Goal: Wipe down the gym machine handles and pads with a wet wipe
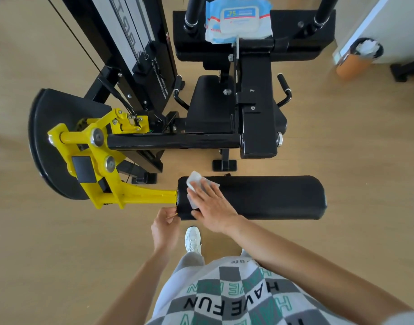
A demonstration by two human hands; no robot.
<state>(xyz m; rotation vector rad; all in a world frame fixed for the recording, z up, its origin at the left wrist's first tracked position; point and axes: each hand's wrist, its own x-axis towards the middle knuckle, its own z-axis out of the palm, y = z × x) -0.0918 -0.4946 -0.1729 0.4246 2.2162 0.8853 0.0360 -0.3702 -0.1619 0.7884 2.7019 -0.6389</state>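
**Wipe on the roller pad, left end**

Surroundings first. The yellow lever arm (135, 195) comes in from my left and plugs into the left end of the roller pad (271, 198). Behind the arm is a black cam plate (49, 146). A black crossbar (173, 141) runs just beyond the pad, with the seat (210, 106) further back. The weight stack (135, 43) is at far left. A pack of wet wipes (238, 19) sits on the upper black pad at the top of the view. A bin (358, 57) with white waste in it stands on the floor at far right, well apart. My white sneaker (193, 239) is below the pad, between my arms. Nothing blocks the pad from my side.

The pad's long axis runs left to right across my view. The mounted end is on my left and the free rounded end points right.

The wet wipe (196, 184) is draped over the pad's top near the left end. My right hand (213, 207) lies flat on it, fingers straight and slightly fanned, pressing it down. My left hand (165, 227) has curled fingers pinching the lower edge of the pad's left end.
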